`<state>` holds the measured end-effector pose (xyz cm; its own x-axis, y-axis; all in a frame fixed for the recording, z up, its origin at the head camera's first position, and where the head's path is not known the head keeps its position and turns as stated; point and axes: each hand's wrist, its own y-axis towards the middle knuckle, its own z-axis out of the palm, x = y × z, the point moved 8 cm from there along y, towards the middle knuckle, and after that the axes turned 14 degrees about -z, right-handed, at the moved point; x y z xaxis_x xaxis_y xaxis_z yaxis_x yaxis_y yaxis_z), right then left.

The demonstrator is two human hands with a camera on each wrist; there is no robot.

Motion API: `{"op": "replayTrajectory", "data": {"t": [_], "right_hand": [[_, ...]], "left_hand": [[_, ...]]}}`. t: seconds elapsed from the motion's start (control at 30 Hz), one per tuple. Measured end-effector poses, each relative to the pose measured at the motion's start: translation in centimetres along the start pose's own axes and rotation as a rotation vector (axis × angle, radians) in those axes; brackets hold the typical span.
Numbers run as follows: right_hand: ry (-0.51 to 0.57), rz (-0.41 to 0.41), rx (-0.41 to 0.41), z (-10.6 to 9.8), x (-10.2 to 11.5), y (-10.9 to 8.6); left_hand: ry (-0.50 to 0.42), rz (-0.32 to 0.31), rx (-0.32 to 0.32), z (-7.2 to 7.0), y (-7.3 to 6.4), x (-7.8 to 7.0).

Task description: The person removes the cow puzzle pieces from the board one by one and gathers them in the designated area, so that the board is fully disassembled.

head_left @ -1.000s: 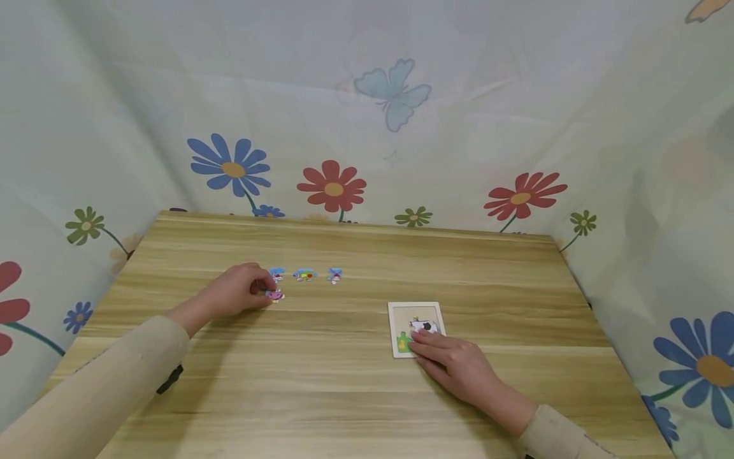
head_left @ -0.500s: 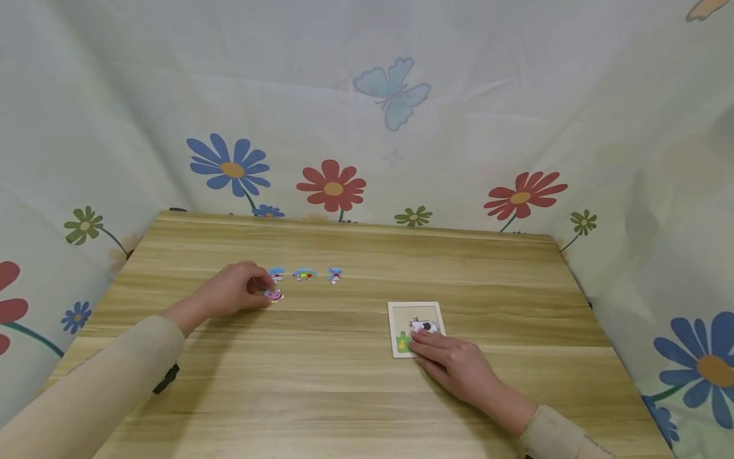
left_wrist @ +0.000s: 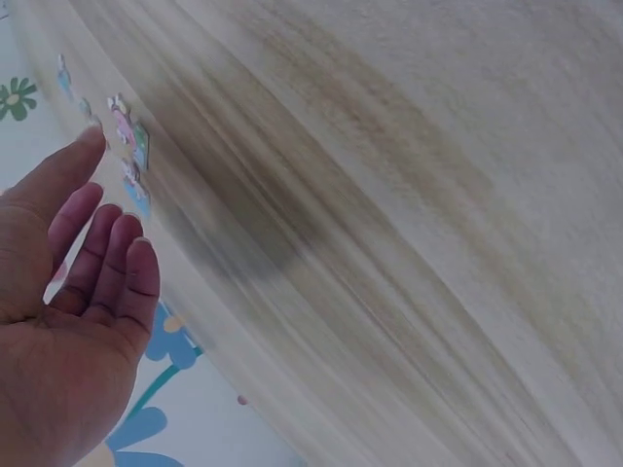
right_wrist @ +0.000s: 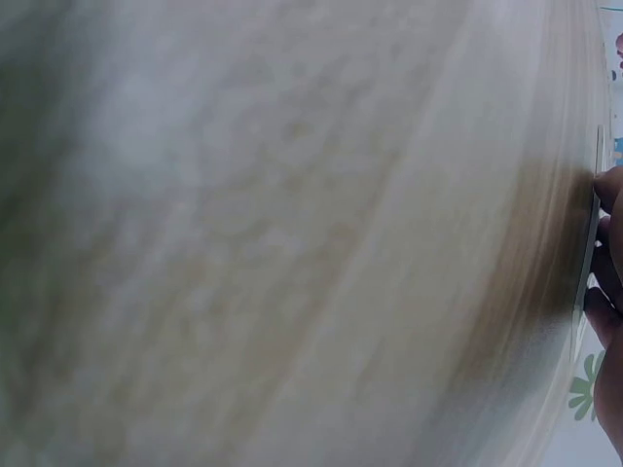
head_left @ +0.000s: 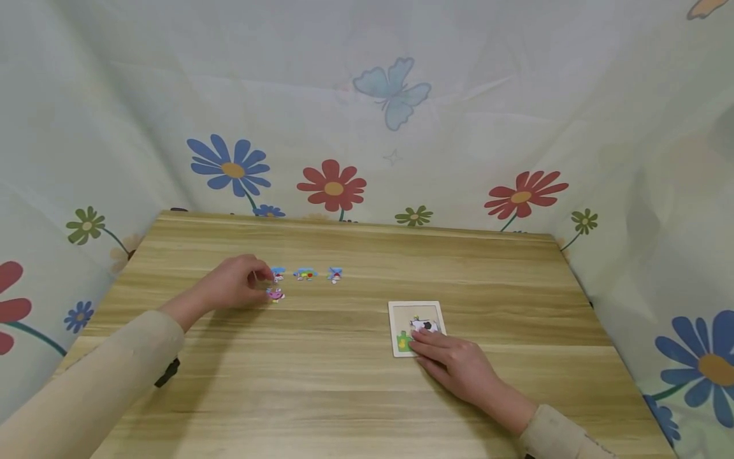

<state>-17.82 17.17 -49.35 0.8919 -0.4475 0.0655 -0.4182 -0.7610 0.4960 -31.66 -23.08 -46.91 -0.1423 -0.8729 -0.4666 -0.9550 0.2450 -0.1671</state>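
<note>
My left hand (head_left: 236, 282) hovers at the left of the small jigsaw pieces, its thumb beside a pink piece (head_left: 276, 294) and its index fingertip by a blue-topped piece (head_left: 278, 274). In the left wrist view its fingers are loosely bent, apart from the thumb, with nothing held between them. On the right, my right hand (head_left: 459, 366) rests with extended fingers on a white-framed puzzle board (head_left: 392, 322), covering its lower right corner. A black-and-white cow piece (head_left: 424, 326) and a green piece (head_left: 404, 342) lie inside the frame.
A green and blue piece (head_left: 306, 274) and a blue piece with red (head_left: 335, 275) continue the row to the right. Everything lies on a wood-grain table (head_left: 321, 382). Flower-printed curtains (head_left: 275, 95) stand around its back and sides.
My left fingers have lifted slightly and shifted up from the pink piece toward the blue-topped piece. The pink piece shows more fully now. My right hand and the board have stayed put.
</note>
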Motion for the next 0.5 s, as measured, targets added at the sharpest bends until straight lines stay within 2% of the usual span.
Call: {"op": "replayTrajectory", "data": {"t": [0.13, 0.27, 0.5], "right_hand": [[0.003, 0.001, 0.003, -0.1, 0.0, 0.0], [0.009, 0.006, 0.015, 0.0, -0.1, 0.0], [0.01, 0.001, 0.021, 0.1, 0.0, 0.0]], "left_hand": [[0.008, -0.011, 0.007, -0.1, 0.0, -0.2], [0.008, 0.015, -0.001, 0.0, 0.0, -0.9], [-0.021, 0.045, 0.032, 0.7, 0.7, -3.9]]}}
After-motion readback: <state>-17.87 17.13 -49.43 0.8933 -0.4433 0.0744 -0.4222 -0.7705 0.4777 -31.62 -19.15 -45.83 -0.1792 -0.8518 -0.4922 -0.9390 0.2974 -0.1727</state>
